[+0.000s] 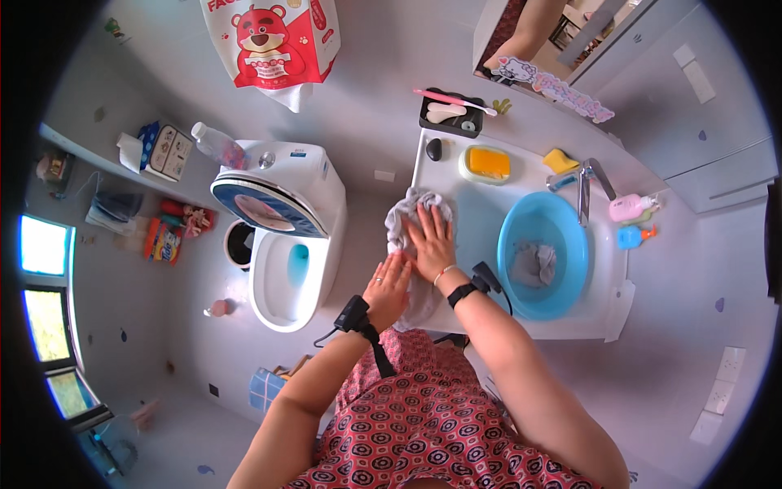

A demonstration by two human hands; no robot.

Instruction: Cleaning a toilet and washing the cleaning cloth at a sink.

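Note:
A wet-looking grey cloth (420,312) lies bunched along the left end of the white washbasin counter (446,318), its near part hanging towards my body. My right hand (435,247) is laid on the far bunched part, fingers spread. Just nearer and to the left, my left hand (388,292) rests palm down at the cloth's left side, fingers extended; its thumb is hidden. Neither hand visibly grips the fabric. To the right, a blue plastic basin (507,269) stands in the sink under the chrome faucet (583,192), with another grey cloth (533,264) in it.
Behind the cloth are an orange soap bar (489,162) in a dish, a black oval object (434,149) and a black tray (451,125) with a toothbrush. A yellow sponge (560,161) and pump bottles (629,208) stand by the faucet. An open toilet (336,244) is at left.

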